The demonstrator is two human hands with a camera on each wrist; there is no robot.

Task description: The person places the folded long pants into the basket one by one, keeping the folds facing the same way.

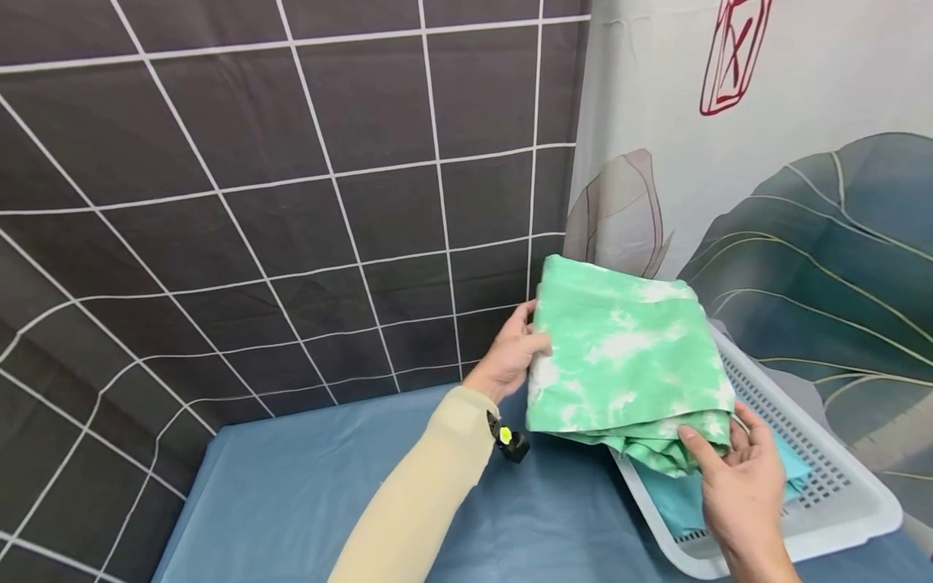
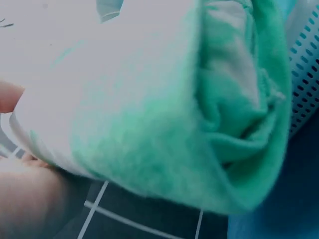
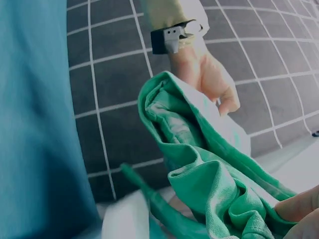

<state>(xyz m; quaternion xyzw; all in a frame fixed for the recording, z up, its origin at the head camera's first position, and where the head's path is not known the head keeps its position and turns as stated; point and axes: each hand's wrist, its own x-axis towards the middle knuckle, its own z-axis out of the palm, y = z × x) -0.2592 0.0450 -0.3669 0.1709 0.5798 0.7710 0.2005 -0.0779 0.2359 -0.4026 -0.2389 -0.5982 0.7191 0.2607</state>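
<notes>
A folded green and white tie-dye garment is held up between both hands, above the near left part of a white plastic basket. The left hand grips its left edge, thumb on top and fingers behind. At the lower right corner the right hand pinches the cloth between thumb and fingers. Loose folds bunch along the lower edge, and the right wrist view shows the rolled layers of the garment from the side. Inside the basket lies a folded turquoise cloth, partly hidden by the garment.
Blue cloth covers the table. Behind it hangs a dark curtain with a white grid, meeting a white sheet with leaf prints at the right. A strap with a small black device sits on the left wrist.
</notes>
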